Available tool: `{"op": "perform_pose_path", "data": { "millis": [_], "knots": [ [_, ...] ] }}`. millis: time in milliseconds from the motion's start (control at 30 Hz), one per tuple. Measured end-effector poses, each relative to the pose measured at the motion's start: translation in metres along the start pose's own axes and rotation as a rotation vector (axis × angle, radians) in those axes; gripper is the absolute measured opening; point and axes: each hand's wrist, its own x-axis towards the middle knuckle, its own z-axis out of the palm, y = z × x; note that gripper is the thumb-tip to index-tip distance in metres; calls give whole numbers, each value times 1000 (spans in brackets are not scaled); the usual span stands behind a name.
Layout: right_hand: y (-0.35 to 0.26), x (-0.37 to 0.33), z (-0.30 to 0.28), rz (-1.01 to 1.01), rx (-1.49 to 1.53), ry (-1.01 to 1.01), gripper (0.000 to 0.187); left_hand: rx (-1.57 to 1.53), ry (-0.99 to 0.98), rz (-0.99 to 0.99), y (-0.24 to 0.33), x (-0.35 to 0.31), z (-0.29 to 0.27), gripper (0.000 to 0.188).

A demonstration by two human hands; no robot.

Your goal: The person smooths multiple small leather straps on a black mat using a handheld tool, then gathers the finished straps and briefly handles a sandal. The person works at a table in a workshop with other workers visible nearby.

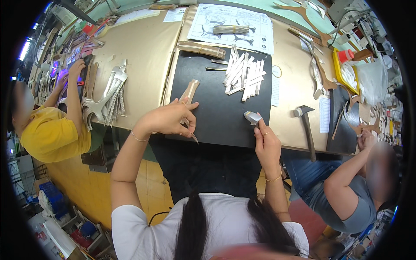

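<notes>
My left hand (171, 118) is closed over the near left of a black work mat (203, 123), its thumb and forefinger pinched on a thin strip (195, 138) whose pointed end pokes out below. Just beyond those fingers lie tan flat strips (190, 90), partly covered by the hand. My right hand (268, 145), at the mat's near right edge, grips a short shiny white piece (252, 117), bent or folded at its tip. A loose pile of white strips (245, 73) rests farther up the mat. Beside the pile, a banded bundle of brown strips (201, 49) lies along the mat's far edge.
A printed drawing sheet (260, 26) with another banded bundle (231, 29) on it lies beyond the mat. A hammer (307, 130) rests at right, near a yellow tray (346, 76). White forked pieces (106, 95) lie at left. Co-workers sit on both sides.
</notes>
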Motion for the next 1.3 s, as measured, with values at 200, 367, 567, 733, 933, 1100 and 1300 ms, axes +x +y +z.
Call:
{"op": "perform_pose_path", "data": {
  "millis": [200, 367, 567, 733, 933, 1100, 1300],
  "knots": [
    [-2, 2, -1, 33, 41, -13, 45, -309, 141, 87, -10, -8, 3, 13],
    [-32, 13, 5, 42, 241, -31, 43, -324, 140, 162, -18, -7, 21, 11],
    [-83, 49, 40, -202, 13, -170, 49, -148, 237, 239, -9, -6, 42, 12],
    [-88, 48, 56, -210, -98, -253, 50, -263, 341, 104, -17, -47, 43, 9],
    [-86, 46, 65, -174, -104, -212, 50, -254, 680, -217, -25, -124, 29, 9],
    [-88, 66, 71, -160, -105, -174, 50, -411, 540, -44, -15, -74, 51, 15],
    [-71, 60, 30, -29, 260, 10, 35, -120, 686, 131, 25, 40, 93, 15]
  ]
}}
